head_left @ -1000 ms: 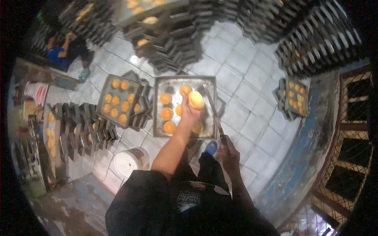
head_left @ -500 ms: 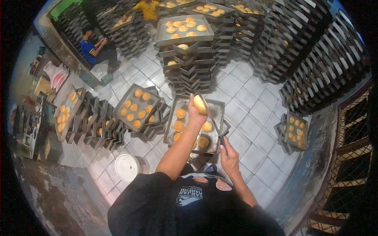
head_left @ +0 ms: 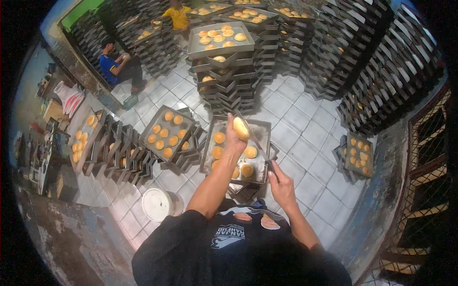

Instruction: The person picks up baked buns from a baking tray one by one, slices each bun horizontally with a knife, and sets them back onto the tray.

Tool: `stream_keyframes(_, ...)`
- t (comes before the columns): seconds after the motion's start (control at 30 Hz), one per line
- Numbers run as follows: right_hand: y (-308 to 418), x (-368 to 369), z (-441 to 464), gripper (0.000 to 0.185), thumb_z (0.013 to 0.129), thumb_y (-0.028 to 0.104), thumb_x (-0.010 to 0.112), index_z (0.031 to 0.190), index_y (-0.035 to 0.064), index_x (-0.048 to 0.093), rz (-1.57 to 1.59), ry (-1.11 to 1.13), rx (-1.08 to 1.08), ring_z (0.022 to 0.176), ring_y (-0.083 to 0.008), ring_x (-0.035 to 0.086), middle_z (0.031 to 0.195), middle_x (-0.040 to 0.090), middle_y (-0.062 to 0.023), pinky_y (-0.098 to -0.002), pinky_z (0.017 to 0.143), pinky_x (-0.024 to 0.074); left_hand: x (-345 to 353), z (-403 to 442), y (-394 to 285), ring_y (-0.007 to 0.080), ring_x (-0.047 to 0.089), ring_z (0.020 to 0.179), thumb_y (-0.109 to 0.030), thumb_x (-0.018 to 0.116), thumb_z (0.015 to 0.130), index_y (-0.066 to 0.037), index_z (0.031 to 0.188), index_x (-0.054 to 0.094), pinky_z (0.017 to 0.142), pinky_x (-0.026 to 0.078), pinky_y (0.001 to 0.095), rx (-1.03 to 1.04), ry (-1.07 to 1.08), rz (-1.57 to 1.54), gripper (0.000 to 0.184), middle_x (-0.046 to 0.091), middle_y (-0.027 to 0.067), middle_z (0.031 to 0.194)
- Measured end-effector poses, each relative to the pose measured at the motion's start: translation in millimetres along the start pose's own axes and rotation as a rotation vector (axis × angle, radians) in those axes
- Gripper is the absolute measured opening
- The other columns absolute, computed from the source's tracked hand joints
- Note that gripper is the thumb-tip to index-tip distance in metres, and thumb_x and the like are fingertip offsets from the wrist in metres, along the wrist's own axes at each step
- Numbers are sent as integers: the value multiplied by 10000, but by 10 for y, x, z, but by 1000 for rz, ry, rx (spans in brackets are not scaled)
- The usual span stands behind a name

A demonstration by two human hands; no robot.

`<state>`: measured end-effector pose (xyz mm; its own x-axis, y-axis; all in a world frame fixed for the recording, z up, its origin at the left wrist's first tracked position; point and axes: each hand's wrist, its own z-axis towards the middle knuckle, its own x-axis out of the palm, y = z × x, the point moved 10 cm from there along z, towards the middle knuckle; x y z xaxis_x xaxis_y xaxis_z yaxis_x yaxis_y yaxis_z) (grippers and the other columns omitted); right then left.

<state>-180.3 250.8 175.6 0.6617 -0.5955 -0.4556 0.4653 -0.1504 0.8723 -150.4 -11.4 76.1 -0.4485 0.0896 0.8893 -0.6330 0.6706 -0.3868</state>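
My left hand (head_left: 234,140) is closed round a golden bun (head_left: 241,128), held up over a metal baking tray (head_left: 267,138). My right hand (head_left: 281,185) grips the dark handle of a long knife (head_left: 260,147). Its blade slants up and left to the bun's right side; whether it has cut in I cannot tell. On the tray below lie several more buns, among them one bun (head_left: 246,170) near the front edge. My left forearm hides part of the tray's left side.
Trays of buns stand stacked at left (head_left: 164,133), ahead (head_left: 221,38) and right (head_left: 359,156). A tall tray stack (head_left: 393,71) lines the right wall. A white bucket (head_left: 157,204) sits at lower left. One person in blue (head_left: 110,64) sits back left; another in yellow (head_left: 177,18) is behind.
My right hand has moved slightly right and down with the knife. The bun stays in my left hand near the same spot. The view has shifted a little.
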Motion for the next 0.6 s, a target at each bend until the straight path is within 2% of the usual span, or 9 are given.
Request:
stream_keyframes(0.07,-88,7,-45,428,976,125,585,1382,-6,562,57,22,79,885,-450,686,1008,668,-315,-426,756,542,31,-34,28,172,672,759,-596,704,890,-145,972,641,702,578,355,24,68,63,462,670,8,826)
stream_keyframes(0.13,-74,-28,99,453,1000,156,598,1419,-7,548,15,-11,29,709,-145,672,790,704,-154,-314,679,534,107,-163,276,170,673,771,-555,716,900,-132,996,643,714,581,371,-24,62,160,440,672,14,847)
stream_keyframes(0.17,-76,-39,199,453,1000,156,598,1419,-7,548,16,-17,39,709,-145,672,790,704,-154,-314,679,534,164,-220,351,169,671,777,-510,732,907,-118,1008,643,712,581,365,17,71,183,414,676,25,870)
stream_keyframes(0.23,-30,-20,393,443,986,158,581,1399,1,551,40,21,72,854,-364,729,976,682,-308,-404,764,543,182,-231,378,171,675,774,-495,738,907,-114,996,640,710,583,358,8,82,173,403,677,30,869)
stream_keyframes(0.37,-96,-67,186,447,991,192,581,1397,8,557,34,115,137,834,-364,725,948,680,-308,-401,766,544,220,-193,17,181,688,761,-463,739,917,-102,964,618,701,588,341,64,79,217,384,679,43,838)
stream_keyframes(0.43,-144,-87,10,463,1004,158,593,1423,-27,534,87,108,121,726,-114,630,778,697,-98,-288,731,527,97,-164,-69,169,679,761,-420,723,942,-90,975,614,688,582,336,44,66,316,349,678,47,862)
stream_keyframes(0.47,-194,-52,24,463,1004,158,593,1423,-27,534,90,107,127,726,-114,630,778,697,-98,-288,731,527,46,-178,-16,169,679,761,-420,723,942,-90,975,614,688,582,336,39,62,320,349,678,47,862)
stream_keyframes(0.53,-193,-43,129,439,986,204,585,1384,20,575,86,66,82,793,-397,710,845,680,-284,-419,746,540,145,-295,204,158,671,760,-393,715,953,-89,985,625,677,574,328,56,159,394,319,676,44,872)
stream_keyframes(0.6,-165,-8,339,441,984,201,590,1391,32,575,56,82,136,780,-386,712,822,680,-271,-417,746,541,115,-325,369,153,667,754,-395,716,952,-92,996,632,675,570,322,26,142,416,318,669,41,859)
